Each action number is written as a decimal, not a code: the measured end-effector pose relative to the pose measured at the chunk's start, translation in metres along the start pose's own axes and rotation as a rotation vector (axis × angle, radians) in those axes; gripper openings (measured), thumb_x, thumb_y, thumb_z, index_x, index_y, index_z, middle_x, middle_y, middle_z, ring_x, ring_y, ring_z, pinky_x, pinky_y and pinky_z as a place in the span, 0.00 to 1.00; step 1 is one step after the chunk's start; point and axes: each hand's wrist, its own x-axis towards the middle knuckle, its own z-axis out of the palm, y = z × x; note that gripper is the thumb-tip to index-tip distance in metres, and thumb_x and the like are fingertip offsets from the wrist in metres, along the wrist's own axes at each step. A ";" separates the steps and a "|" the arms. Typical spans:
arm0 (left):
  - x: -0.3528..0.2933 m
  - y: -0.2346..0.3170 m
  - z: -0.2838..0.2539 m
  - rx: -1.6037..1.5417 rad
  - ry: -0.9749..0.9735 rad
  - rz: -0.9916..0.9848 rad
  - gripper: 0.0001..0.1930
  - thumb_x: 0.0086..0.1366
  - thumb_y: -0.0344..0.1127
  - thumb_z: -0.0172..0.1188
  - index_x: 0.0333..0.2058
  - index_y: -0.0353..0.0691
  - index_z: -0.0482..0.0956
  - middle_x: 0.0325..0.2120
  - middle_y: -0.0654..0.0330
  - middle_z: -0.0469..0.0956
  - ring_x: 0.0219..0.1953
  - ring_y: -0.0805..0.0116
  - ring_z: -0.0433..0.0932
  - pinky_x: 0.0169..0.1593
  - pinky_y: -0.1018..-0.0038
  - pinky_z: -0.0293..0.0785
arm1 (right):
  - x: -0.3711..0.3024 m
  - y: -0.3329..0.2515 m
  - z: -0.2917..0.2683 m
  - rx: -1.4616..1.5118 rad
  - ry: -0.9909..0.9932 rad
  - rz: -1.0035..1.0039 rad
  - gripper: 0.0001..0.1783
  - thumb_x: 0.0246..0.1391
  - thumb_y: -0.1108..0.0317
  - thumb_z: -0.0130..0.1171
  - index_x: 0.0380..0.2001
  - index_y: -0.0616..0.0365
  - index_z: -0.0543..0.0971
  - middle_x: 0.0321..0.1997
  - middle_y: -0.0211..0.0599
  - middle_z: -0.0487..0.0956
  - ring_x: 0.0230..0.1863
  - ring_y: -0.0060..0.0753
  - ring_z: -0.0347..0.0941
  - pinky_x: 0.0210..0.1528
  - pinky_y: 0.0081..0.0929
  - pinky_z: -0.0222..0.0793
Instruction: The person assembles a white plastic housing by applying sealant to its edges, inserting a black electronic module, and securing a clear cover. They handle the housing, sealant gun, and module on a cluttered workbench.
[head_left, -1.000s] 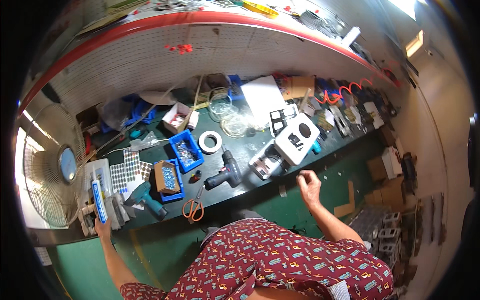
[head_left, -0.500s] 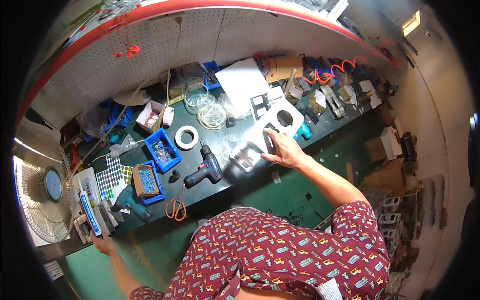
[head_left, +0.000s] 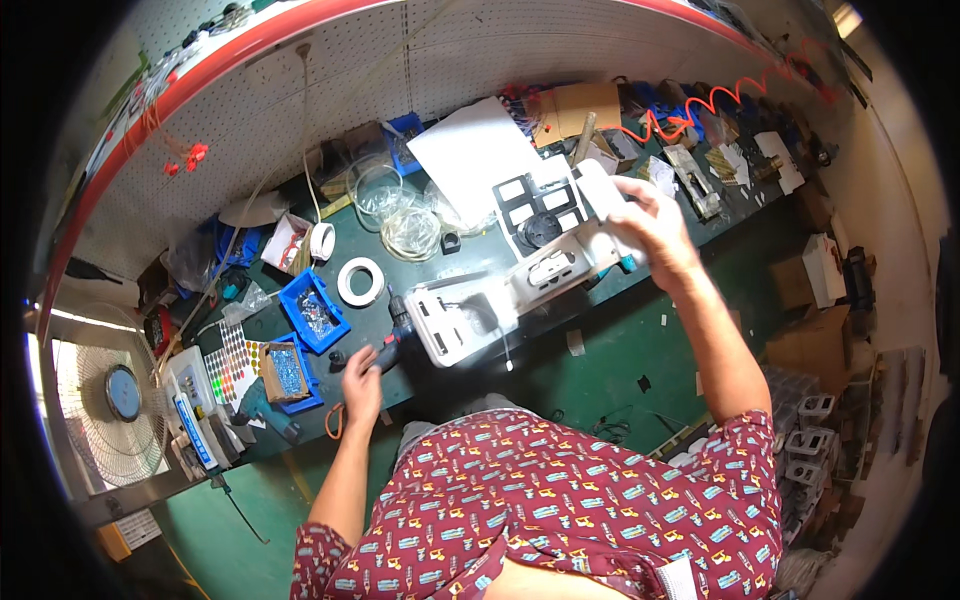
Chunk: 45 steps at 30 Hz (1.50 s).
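Head view, clock set on the middle of the frame, 12 at the top edge.

White housing (head_left: 550, 275) just off centre toward 2 o'clock, above the bench (head_left: 435, 275), tilted, far end raised. Right hand (head_left: 655, 235), between 2 and 3, has its grip clamped on that end; fingers blurred. A slotted white piece (head_left: 450, 325) lies close in at 8; cannot tell if it is joined to the housing. A thin pale cable (head_left: 507, 350) hangs near centre, toward 5.

Left hand (head_left: 363, 385) at 8, fingers curled, at the handle of the dark drill (head_left: 395, 335). Cannot tell whether this grip has closed on it. Orange-handled scissors (head_left: 336, 420) just beside the wrist.

Print and labels: white tube (head_left: 195, 432) at 8, blue band down its length, bold pale lettering. Fan (head_left: 123, 392) between 8 and 9 has a round blue hub badge, marks too small to read. Sticker sheet (head_left: 230, 362), same bearing, rows of coloured dots. White card (head_left: 145, 525) at 8, low, lines of small print, illegible. Shirt (head_left: 570, 490), at 5, patterned all over with little figures.

White tape roll (head_left: 345, 283) and two blue bins (head_left: 335, 330) of small hardware at 9.
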 end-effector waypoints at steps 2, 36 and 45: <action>0.036 0.028 0.046 -0.126 -0.197 0.151 0.29 0.63 0.20 0.53 0.65 0.32 0.64 0.61 0.47 0.71 0.64 0.57 0.70 0.65 0.66 0.66 | -0.011 -0.010 -0.026 0.162 0.026 0.076 0.29 0.50 0.66 0.69 0.55 0.67 0.76 0.51 0.39 0.81 0.50 0.25 0.78 0.55 0.24 0.72; -0.145 0.099 0.403 0.625 -1.333 0.338 0.14 0.60 0.38 0.62 0.34 0.29 0.82 0.24 0.48 0.82 0.29 0.57 0.82 0.39 0.62 0.76 | -0.555 0.414 0.132 0.546 1.413 1.069 0.11 0.53 0.62 0.67 0.34 0.58 0.84 0.24 0.34 0.80 0.19 0.27 0.72 0.18 0.28 0.64; -0.160 0.084 0.475 0.585 -1.490 0.284 0.14 0.61 0.37 0.62 0.36 0.27 0.83 0.24 0.58 0.81 0.28 0.70 0.76 0.36 0.69 0.74 | -0.529 0.380 0.003 0.638 1.583 0.592 0.13 0.59 0.64 0.63 0.43 0.58 0.80 0.36 0.35 0.84 0.35 0.29 0.82 0.33 0.25 0.78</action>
